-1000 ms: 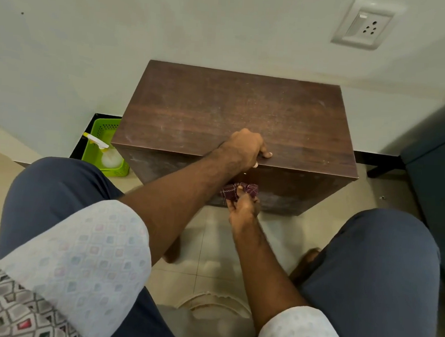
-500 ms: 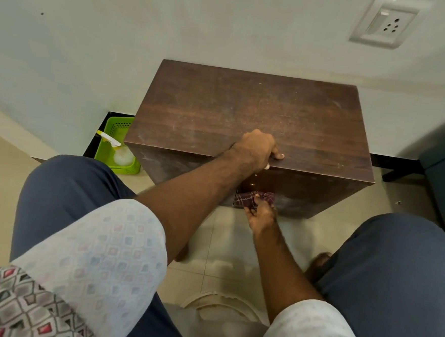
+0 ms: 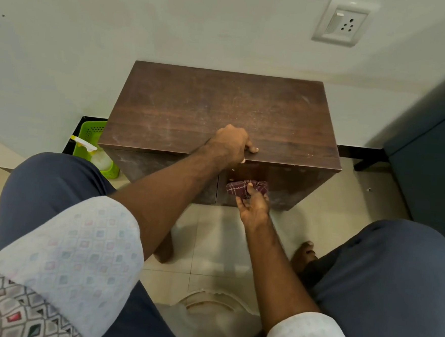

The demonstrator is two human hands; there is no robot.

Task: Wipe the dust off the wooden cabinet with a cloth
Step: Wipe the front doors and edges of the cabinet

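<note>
Cloth (image 3: 246, 188), bunched in curled fingers of the right hand (image 3: 252, 210), has slid slightly right across the near front of the wooden cabinet (image 3: 220, 110) while the left hand (image 3: 231, 142) stays gripping its top edge, so the speckled top likely remains undone.

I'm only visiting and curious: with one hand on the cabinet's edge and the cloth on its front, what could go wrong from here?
1. The top of the wooden cabinet looks dusty; wiping it later could drop dust onto the front, where the right hand holds the cloth.
2. The left hand grips the top edge; a hard pull might shift the cabinet toward the green basket beside it.
</note>
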